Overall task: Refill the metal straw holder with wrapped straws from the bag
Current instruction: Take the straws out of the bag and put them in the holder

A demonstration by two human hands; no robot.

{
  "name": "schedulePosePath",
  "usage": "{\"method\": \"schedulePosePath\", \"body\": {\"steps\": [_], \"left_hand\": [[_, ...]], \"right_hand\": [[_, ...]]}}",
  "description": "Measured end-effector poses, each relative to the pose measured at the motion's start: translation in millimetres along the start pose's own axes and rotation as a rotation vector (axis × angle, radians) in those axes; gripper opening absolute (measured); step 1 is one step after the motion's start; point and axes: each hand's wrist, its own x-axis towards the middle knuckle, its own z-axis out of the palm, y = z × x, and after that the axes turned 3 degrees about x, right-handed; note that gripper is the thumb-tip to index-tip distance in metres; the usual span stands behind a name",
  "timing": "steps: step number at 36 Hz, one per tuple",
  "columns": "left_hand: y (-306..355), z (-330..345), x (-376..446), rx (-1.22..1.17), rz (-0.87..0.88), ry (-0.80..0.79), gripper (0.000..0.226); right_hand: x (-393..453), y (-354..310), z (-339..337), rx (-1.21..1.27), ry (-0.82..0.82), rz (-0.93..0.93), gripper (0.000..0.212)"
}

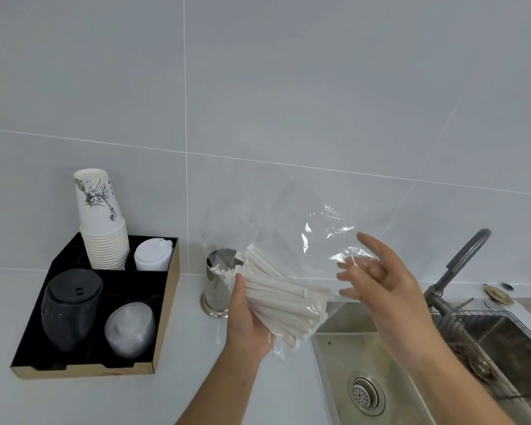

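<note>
A clear plastic bag (301,228) full of white wrapped straws (279,299) is held above the counter, tilted, with the straw ends pointing up-left toward the metal straw holder (218,286). That shiny cylinder stands on the white counter by the wall and has a few white straws showing at its rim. My left hand (246,320) grips the bag from below around the straw bundle. My right hand (377,280) is at the bag's loose upper end, fingers spread, some of them behind the film; whether it pinches the plastic is unclear.
A black divided tray (89,360) at left carries stacked paper cups (103,222), white lids (152,254), black lids (71,308) and clear lids (129,329). A steel sink (365,378) with a dark faucet (460,265) and a wire rack (478,317) lies right. Tiled wall behind.
</note>
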Motion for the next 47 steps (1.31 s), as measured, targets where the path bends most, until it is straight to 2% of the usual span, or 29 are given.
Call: {"method": "schedulePosePath", "body": {"steps": [1,5,7,11,16,21,29,33,36,47], "left_hand": [[0.0,1.2,2.2,-0.006,0.010,0.002,0.064],[0.5,4.4,8.7,-0.027,0.009,0.012,0.061],[-0.4,3.5,11.5,-0.045,-0.011,-0.010,0.062],[-0.6,5.6,18.5,-0.078,-0.023,-0.077,0.064],[-3.0,6.3,31.8,-0.100,-0.079,-0.029,0.074],[-3.5,10.6,44.5,-0.184,-0.092,0.035,0.063],[-8.6,2.9,76.0,-0.266,-0.096,0.115,0.026],[-14.0,1.4,88.4,-0.244,-0.142,0.144,0.043],[-14.5,4.3,88.5,-0.233,-0.119,0.137,0.032],[-3.1,-7.9,90.8,-0.272,-0.086,0.190,0.031]], "right_hand": [[-2.3,4.6,1.3,-0.012,0.022,0.018,0.052],[-2.5,17.6,8.5,-0.183,0.139,0.050,0.012],[-0.3,18.2,9.7,-0.299,0.186,-0.012,0.017],[6.1,0.0,14.0,-0.378,0.252,-0.185,0.018],[19.0,-6.6,14.4,-0.449,0.237,-0.216,0.022],[29.8,-13.2,20.4,-0.485,0.228,-0.272,0.023],[52.3,-22.0,31.6,-0.570,0.201,-0.357,0.021],[64.4,-22.9,37.8,-0.621,0.189,-0.378,0.018],[70.6,-22.8,39.1,-0.660,0.181,-0.404,0.017],[90.0,-20.9,42.2,-0.725,0.145,-0.455,0.019]]}}
